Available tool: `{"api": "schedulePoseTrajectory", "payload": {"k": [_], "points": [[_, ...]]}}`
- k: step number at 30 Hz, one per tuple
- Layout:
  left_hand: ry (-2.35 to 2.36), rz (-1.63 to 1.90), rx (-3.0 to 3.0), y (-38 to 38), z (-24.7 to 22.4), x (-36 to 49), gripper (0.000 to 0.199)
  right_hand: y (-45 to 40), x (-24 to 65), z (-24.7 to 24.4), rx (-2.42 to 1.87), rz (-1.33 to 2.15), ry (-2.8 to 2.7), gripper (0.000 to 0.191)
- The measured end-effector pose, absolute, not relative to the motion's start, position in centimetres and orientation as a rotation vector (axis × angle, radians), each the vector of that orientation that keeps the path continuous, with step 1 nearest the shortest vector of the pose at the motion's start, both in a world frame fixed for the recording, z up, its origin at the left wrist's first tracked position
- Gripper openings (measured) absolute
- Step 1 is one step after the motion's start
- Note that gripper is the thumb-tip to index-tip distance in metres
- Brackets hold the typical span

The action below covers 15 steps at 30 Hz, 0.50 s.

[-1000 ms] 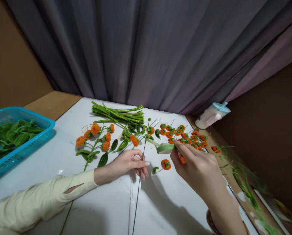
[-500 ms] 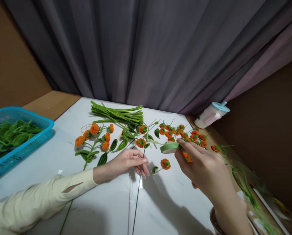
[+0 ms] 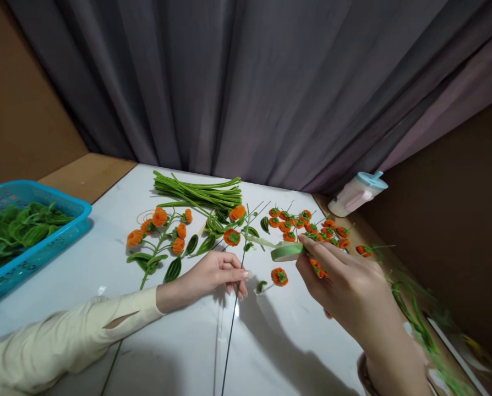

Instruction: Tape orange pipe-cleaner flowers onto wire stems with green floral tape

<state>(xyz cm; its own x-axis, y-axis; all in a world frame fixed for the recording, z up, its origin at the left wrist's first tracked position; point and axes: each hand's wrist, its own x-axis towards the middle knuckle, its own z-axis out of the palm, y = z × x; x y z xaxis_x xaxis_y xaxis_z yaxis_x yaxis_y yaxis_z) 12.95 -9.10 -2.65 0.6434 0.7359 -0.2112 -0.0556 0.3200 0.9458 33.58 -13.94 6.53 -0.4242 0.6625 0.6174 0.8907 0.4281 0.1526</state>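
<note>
Between the thumb and fingers of my left hand [image 3: 219, 274] is a long thin dark stem [image 3: 230, 335]. Two orange flowers are at its upper end, one [image 3: 231, 237] showing its green centre and the other [image 3: 237, 213] above it. My right hand [image 3: 345, 280] pinches a roll of light green tape [image 3: 287, 252], and a strip of the tape [image 3: 258, 240] runs from the roll to the stem above my left hand. A loose orange flower [image 3: 279, 276] lies on the white table top [image 3: 287, 341] between my hands.
A blue basket [image 3: 78, 220] of green leaves stands at the left. Behind my left hand lie a finished-looking orange flower branch [image 3: 159, 242] and a bundle of green stems [image 3: 196, 190]. More orange flowers [image 3: 299, 222] lie behind my right hand, near a cup [image 3: 355, 193].
The stem has turned a little between my left fingers, and its two flowers have shifted slightly left and up, the upper one now facing another way. The tape strip still reaches the stem.
</note>
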Motion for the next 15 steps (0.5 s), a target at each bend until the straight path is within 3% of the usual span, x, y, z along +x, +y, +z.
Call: {"api": "schedulePoseTrajectory", "payload": {"k": [15], "points": [[0.825,0.612,1.169,-9.27,-2.94,13.05,0.033,-13.71,33.35,6.06,-1.285,-0.724,-2.257,0.022]]}}
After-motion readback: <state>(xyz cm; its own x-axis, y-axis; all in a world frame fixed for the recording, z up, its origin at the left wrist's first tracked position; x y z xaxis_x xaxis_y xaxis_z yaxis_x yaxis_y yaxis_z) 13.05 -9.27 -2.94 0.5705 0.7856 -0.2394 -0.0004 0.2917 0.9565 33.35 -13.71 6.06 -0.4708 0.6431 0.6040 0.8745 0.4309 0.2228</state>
